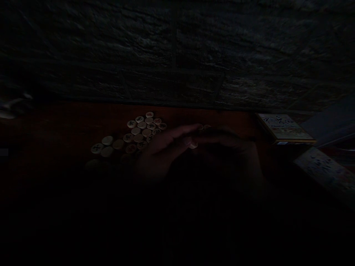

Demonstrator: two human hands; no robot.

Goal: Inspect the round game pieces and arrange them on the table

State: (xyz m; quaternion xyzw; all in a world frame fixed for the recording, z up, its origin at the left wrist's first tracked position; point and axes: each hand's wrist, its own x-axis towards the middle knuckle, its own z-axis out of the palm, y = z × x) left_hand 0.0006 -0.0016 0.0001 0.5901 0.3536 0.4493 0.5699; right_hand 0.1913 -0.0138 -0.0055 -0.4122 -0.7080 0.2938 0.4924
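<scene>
The picture is very dark. Round wooden Chinese chess pieces (142,125) lie close together in a group to the left of my hands, several with black or red characters and others blank side up. My left hand (163,147) reaches in from below, index finger stretched out above and thumb against a single Chinese chess piece (193,145). From the other side my right hand (235,144) comes up to that same piece, its fingertips near or touching it; most of its fingers are lost in shadow. Just beyond the fingertips lie two more pieces (203,127).
The reddish-brown wooden tabletop (74,122) runs up to a dark stone-patterned wall (177,55). A flat box (285,127) with printed characters lies at the right, a patterned surface (324,170) below it. Something pale and unclear (15,105) shows at the far left.
</scene>
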